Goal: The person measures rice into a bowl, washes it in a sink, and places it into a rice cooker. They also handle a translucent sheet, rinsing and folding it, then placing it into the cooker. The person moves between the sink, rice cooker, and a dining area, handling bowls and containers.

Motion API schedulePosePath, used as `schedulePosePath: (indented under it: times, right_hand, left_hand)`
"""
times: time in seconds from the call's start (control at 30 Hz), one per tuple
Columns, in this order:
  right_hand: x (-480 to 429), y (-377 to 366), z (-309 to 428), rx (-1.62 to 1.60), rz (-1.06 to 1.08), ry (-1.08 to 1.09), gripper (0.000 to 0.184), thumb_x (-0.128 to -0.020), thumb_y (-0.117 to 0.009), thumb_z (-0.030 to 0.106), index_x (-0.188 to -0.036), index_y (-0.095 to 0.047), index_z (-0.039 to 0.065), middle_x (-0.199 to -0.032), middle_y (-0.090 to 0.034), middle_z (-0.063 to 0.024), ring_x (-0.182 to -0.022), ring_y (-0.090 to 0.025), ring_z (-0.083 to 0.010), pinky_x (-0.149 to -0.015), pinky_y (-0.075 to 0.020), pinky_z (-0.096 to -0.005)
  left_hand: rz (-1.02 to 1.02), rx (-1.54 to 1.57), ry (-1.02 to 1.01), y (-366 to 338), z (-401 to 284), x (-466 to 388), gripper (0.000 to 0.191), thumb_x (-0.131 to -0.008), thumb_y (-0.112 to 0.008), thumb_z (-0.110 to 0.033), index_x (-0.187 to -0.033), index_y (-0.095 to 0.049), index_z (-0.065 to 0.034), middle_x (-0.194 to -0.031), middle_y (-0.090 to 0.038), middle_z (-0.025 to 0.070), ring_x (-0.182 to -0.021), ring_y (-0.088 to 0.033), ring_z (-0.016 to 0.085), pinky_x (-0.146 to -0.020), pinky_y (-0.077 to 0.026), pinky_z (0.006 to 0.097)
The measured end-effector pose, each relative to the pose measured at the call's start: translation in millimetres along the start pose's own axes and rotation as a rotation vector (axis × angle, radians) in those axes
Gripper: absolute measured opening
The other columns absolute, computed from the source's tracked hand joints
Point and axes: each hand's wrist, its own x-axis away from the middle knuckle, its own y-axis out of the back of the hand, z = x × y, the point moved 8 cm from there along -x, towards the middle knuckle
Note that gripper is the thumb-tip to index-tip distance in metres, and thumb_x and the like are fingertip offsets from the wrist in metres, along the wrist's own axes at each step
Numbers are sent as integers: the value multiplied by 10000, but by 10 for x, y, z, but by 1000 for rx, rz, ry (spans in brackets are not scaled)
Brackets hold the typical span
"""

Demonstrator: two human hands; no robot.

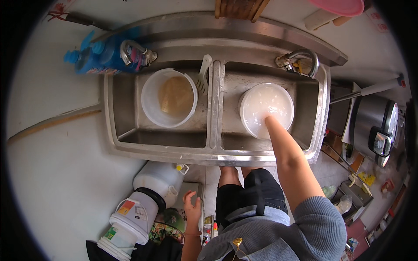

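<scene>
My right arm reaches down into a white plastic bucket point(243, 111) standing in the right basin of a steel double sink point(214, 107). Cloudy whitish liquid fills that bucket nearly to its rim. My right hand point(269, 118) is sunk in it past the wrist, so its fingers are hidden. Below the sink's front edge, on the left of my body, my left hand point(192, 205) hangs with fingers apart and holds nothing. A second white bucket point(150, 98) stands in the left basin with some brownish liquid low inside. Beside it a slotted spatula point(203, 76) leans against the divider.
Two faucets point(125, 52) point(313, 62) rise behind the basins. Blue detergent bottles point(107, 53) crowd the left rear corner. A large white jug point(156, 179) and stacked lidded buckets point(130, 215) stand at lower left. A rice cooker point(372, 124) is at right.
</scene>
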Motion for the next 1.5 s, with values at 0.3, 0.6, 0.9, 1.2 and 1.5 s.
schedulePosePath:
  times: [0.3, 0.6, 0.9, 1.2, 1.5]
  right_hand:
    - [130, 83, 28, 18, 11, 31, 359, -876, -566, 173, -1212, -657, 82, -1211, -650, -175, -1145, -608, -335, -977, -469, -463]
    - [286, 87, 183, 147, 86, 103, 362, -879, -571, 178, -1214, -648, 65, -1230, -636, -192, -1147, -604, -344, -982, -464, -458]
    - [42, -5, -35, -162, 36, -22, 366, -881, -577, 183, -1216, -639, 48, -1249, -621, -208, -1149, -600, -354, -987, -460, -452]
    - [815, 378, 217, -536, -217, -1, 372, -884, -583, 188, -1218, -629, 31, -1268, -607, -225, -1151, -595, -364, -992, -456, -447]
    - [1826, 859, -95, -370, -938, 244, 612, -884, -672, 218, -1427, -438, 58, -1436, -423, -281, -1353, -404, -394, -1127, -323, -432]
  left_hand:
    - [-3, -14, -22, 17, -10, 17, 290, -846, -668, -31, -1129, -609, -42, -1248, -552, 174, -1192, -533, 331, -1033, -397, 392]
    - [32, -61, -47, 8, -203, -100, 310, -847, -669, -32, -1151, -608, -41, -1258, -549, 173, -1204, -529, 321, -1036, -397, 388]
    - [28, -64, -21, 48, -182, -91, 318, -859, -662, -35, -1170, -596, -42, -1281, -529, 163, -1213, -517, 315, -1044, -388, 378]
    - [25, -37, -18, 10, -239, -67, 324, -859, -661, -33, -1173, -583, -22, -1238, -554, 157, -1192, -528, 313, -1032, -397, 373]
    - [-4, -8, -53, 5, -265, -133, 351, -859, -664, -33, -1196, -569, -14, -1229, -561, 160, -1184, -532, 315, -1032, -396, 379]
